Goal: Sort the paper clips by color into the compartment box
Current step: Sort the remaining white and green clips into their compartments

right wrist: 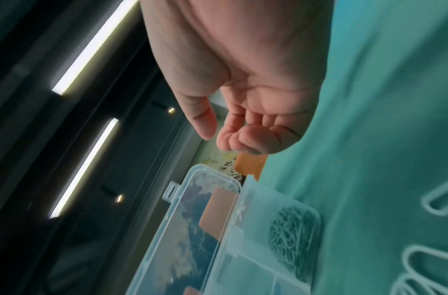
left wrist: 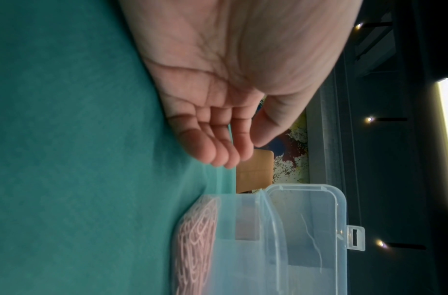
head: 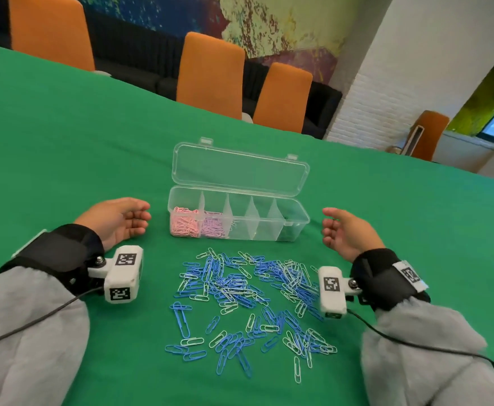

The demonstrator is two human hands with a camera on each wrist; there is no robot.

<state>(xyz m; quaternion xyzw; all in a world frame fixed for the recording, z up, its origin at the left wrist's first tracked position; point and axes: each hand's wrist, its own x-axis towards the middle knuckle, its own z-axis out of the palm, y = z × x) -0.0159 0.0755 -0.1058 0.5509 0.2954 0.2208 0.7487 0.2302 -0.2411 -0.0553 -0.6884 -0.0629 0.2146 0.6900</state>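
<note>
A clear compartment box (head: 295, 227) stands open on the green table, its lid (head: 240, 168) tilted back. Pink clips (head: 183, 224) fill its leftmost compartment, lilac clips (head: 212, 227) the one beside it, and dark green clips (head: 291, 222) the rightmost. A loose pile of blue and white paper clips (head: 248, 300) lies in front of the box. My left hand (head: 128, 219) rests on its edge left of the box, palm inward, fingers relaxed, holding nothing. My right hand (head: 338, 230) rests right of the box, fingers loosely curled and empty (right wrist: 243, 137).
The green cloth table (head: 64, 148) stretches far to the left and back. Orange chairs (head: 210, 74) line its far edge. Cables run from the wrist cameras (head: 122, 273) across both grey sleeves.
</note>
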